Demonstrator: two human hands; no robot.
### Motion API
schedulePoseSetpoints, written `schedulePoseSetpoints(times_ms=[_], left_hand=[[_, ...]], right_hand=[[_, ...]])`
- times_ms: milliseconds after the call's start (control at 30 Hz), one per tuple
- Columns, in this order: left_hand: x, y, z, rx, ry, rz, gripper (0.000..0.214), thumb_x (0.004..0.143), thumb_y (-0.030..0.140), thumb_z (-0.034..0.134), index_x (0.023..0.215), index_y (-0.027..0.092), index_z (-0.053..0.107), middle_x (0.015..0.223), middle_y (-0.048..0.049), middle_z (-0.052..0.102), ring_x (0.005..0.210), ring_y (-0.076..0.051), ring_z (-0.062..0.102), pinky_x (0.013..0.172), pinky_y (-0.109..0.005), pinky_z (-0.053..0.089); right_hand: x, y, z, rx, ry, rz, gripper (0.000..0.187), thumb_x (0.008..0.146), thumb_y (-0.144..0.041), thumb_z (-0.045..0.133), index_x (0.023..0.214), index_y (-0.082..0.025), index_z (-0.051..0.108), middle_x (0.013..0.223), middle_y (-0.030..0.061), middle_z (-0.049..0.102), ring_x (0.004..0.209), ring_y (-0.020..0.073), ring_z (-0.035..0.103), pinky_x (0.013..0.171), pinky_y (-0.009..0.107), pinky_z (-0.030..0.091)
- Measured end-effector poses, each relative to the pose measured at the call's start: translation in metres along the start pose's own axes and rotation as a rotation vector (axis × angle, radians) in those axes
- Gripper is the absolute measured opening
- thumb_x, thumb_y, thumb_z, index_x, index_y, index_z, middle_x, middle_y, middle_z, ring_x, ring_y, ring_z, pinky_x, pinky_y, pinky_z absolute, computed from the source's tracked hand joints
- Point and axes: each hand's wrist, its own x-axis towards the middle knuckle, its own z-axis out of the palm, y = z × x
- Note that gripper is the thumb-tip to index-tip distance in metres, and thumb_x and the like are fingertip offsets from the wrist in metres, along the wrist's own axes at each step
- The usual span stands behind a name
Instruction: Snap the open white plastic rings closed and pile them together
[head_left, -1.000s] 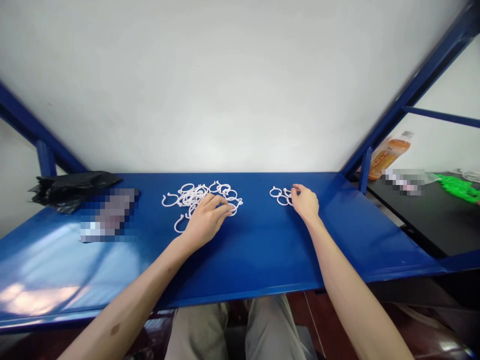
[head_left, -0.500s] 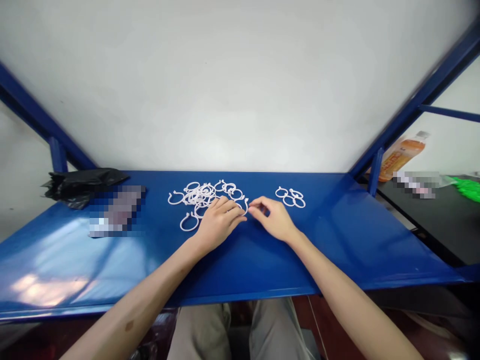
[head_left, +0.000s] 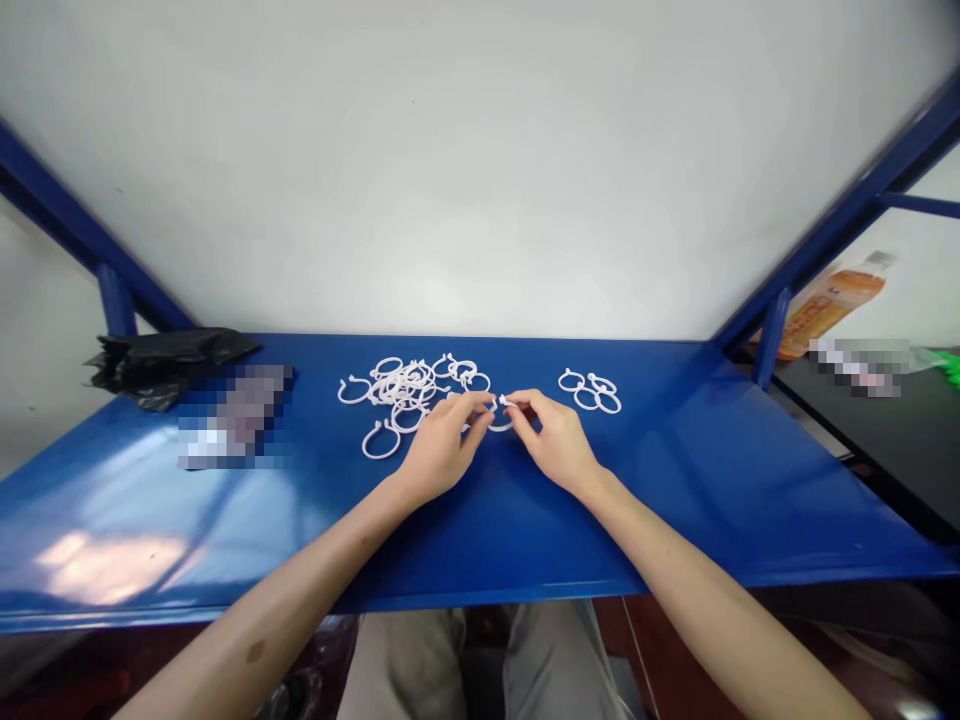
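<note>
Between my two hands is a white plastic ring [head_left: 500, 427] with a gap in it, its two knobbed ends facing each other. My left hand [head_left: 442, 440] pinches one end between thumb and fingers. The other end is pinched by my right hand [head_left: 551, 435]. Fingers cover parts of the ring. A loose pile of similar white rings [head_left: 409, 388] lies just beyond and left of my left hand, with one open ring [head_left: 381, 441] nearer to me. To the right of my right hand, a small group of white rings [head_left: 589, 391] lies together on the blue table [head_left: 480, 540].
A black plastic bag [head_left: 169, 360] and a blurred-out flat object [head_left: 240, 415] lie on the left of the table. Blue frame bars [head_left: 832, 225] slope up at both sides. On a dark surface at right stands a tilted orange drink bottle [head_left: 832, 308].
My right hand has closed onto the ring's end, and my left hand has moved from over the pile's edge to pinch the other end. The view has shifted slightly.
</note>
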Motion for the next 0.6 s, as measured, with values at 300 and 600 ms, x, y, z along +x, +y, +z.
schedulePoseSetpoints(times_ms=[300,600], left_hand=[[-0.009,0.005,0.006,0.06,-0.033,0.076,0.013,0.101,0.02,0.047,0.1,0.021,0.059,0.091,-0.0028,0.069,0.084,-0.018,0.062,0.077,-0.03,0.051],[-0.002,0.008,0.01,0.322,-0.028,0.154,0.021,0.103,0.027,0.044,0.101,0.02,0.063,0.09,-0.0058,0.071,0.084,-0.021,0.061,0.079,-0.035,0.049]], right_hand=[[-0.009,0.005,0.01,-0.268,-0.005,-0.231,0.024,0.103,-0.024,0.049,0.104,-0.019,0.073,0.091,0.0061,0.078,0.073,0.0184,0.068,0.07,0.03,0.054],[-0.005,0.007,0.007,-0.467,-0.19,-0.127,0.023,0.099,-0.014,0.052,0.103,-0.019,0.074,0.088,0.0063,0.076,0.079,0.0202,0.064,0.069,0.029,0.048]])
